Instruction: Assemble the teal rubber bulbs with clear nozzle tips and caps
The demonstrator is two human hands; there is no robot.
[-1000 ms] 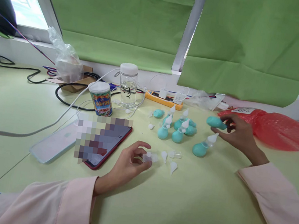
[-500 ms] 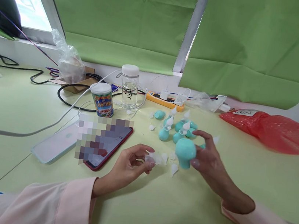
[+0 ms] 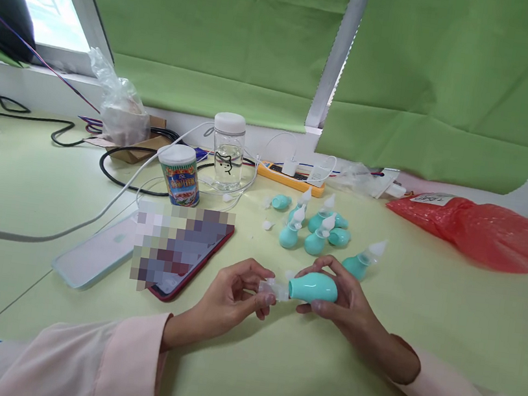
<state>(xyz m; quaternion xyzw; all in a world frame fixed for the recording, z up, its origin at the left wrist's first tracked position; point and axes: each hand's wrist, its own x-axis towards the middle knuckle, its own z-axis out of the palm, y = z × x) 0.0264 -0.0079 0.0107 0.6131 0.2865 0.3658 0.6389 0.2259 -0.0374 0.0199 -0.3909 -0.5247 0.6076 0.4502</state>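
My right hand (image 3: 350,305) is closed around a teal rubber squeeze bulb (image 3: 316,288), lying sideways with its open neck toward the left. Between the fingertips of my left hand (image 3: 233,295) is a clear plastic fitting (image 3: 278,289), its end right at the bulb's neck; whether it sits inside, I cannot tell. Just beyond my right hand, a teal bulb with a translucent tip (image 3: 359,264) leans on the table. Several more bulbs with white tips, like nasal aspirators, stand behind, including one bulb (image 3: 289,235). A bare teal bulb (image 3: 339,237) lies beside them.
Left of my left hand lie a phone (image 3: 201,261) and a pale phone case (image 3: 99,253). A printed can (image 3: 181,180), a water bottle (image 3: 227,160) and cables stand behind. An orange power strip (image 3: 267,173) runs along the wall; a red plastic bag (image 3: 499,234) lies right.
My right hand has brought the teal bulb left and down, turning it from neck-down to sideways, against the clear fitting. My left hand has barely moved.
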